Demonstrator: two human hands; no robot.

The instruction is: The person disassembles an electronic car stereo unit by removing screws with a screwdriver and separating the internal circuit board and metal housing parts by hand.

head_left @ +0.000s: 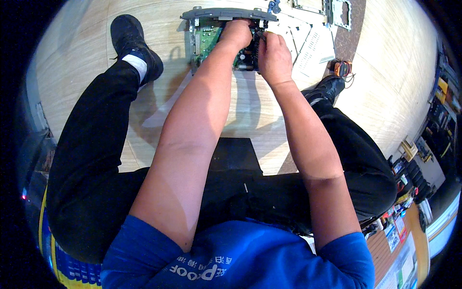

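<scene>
An opened electronic device (208,34) sits on the floor between my feet, its green circuit board and dark inner parts exposed. A dark grey curved panel (226,13) runs along its far edge. My left hand (237,34) reaches down into the middle of the device, close behind that panel, and its fingers are hidden among the parts. At the device's right side is my right hand (275,59), its fingers curled and pressed together against the dark parts. A small dark piece shows at those fingertips, too small to name.
White and metal plates (315,48) lie on the floor right of the device, with a metal frame (342,13) beyond. An orange-and-black item with leads (342,68) is beside my right shoe (328,88). My left shoe (134,45) stands at the left. Cluttered shelves line the right edge.
</scene>
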